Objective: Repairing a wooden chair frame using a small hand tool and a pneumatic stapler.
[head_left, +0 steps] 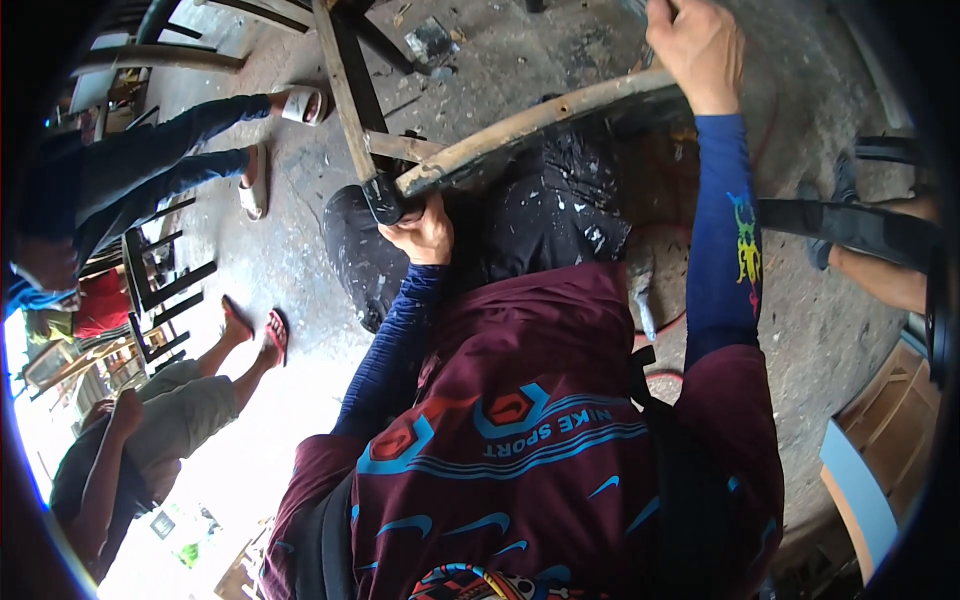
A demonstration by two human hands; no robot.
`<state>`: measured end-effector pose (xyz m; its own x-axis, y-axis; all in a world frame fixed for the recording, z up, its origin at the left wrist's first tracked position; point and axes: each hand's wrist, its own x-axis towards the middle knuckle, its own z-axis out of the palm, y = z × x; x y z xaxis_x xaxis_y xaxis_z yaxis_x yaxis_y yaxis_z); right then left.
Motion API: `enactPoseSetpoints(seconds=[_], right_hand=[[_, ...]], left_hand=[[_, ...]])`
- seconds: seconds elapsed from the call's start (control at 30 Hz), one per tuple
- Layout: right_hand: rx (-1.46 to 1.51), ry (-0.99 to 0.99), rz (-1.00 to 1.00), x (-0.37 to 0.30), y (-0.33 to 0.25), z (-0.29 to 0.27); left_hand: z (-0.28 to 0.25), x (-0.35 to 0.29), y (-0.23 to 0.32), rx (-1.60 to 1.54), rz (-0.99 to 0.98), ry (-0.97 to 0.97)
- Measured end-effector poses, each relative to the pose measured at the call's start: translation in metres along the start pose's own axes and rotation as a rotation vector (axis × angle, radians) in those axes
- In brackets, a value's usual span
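Observation:
A wooden furniture frame, which looks like part of a chair (540, 122), lies across my lap, its worn curved rail running from lower left to upper right. My left hand (422, 235) is wrapped round the dark corner where the rail meets a straight leg (350, 110). Above the rail's far right end, my right hand (697, 52) is closed. A bit of something grey shows beside its fingers at the picture's top edge, too cut off to name. My dark trousers under the frame carry white paint spots.
To my left, one person in jeans (180, 125) and another in shorts (200, 410) are nearby, with dark chair frames (150, 290) behind. A paint-smeared brush-like tool (643, 295) and red hose (668, 376) lie right of my lap. Another person's legs (880, 275) are at right, near wooden panels (885, 430).

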<state>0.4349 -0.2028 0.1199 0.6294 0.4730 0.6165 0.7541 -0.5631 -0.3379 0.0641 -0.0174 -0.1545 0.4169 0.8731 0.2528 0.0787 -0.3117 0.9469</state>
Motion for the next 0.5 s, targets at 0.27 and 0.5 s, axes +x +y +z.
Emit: enactPoseSetpoints(seconds=[0.27,0.5], right_hand=[[-0.214,-0.142,0.151,0.000,-0.013,-0.011],[-0.114,-0.315,0.150,0.002,0.019,0.007]], left_hand=[[0.000,-0.003,0.091,0.644,0.399,0.033],[0.032,0.023,0.066,1.001,0.557,-0.127]])
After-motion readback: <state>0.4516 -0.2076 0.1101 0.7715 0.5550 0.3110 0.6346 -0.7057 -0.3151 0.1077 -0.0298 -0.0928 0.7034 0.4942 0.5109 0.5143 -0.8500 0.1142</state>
